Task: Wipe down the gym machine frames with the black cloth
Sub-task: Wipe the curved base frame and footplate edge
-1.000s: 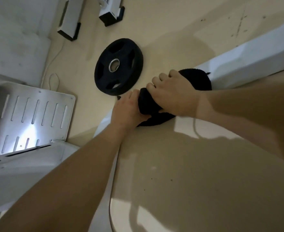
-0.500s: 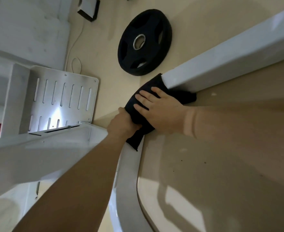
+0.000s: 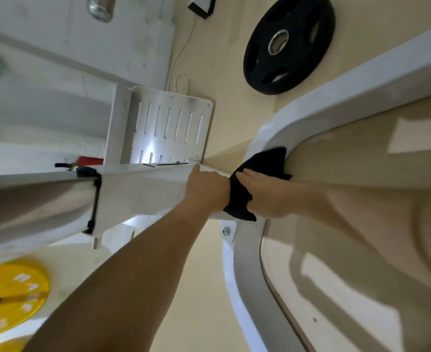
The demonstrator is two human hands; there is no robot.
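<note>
The black cloth (image 3: 257,174) lies draped over the curved white machine frame (image 3: 244,270), at the bend where a second white beam (image 3: 145,189) meets it. My left hand (image 3: 206,189) grips the cloth's left side, fingers curled around it and the beam's end. My right hand (image 3: 262,194) presses flat on top of the cloth with fingers spread. Part of the cloth is hidden under both hands.
A black weight plate (image 3: 288,44) lies on the beige floor beyond the frame. A white slotted panel (image 3: 168,125) stands to the left, with a thin cable behind it. A yellow weight plate (image 3: 11,293) sits low at the left. A bolt (image 3: 225,231) shows beneath the cloth.
Both hands and the cloth have slid along the white frame from the straight beam near the black plate around to the curved bend. The view has shifted with them.
</note>
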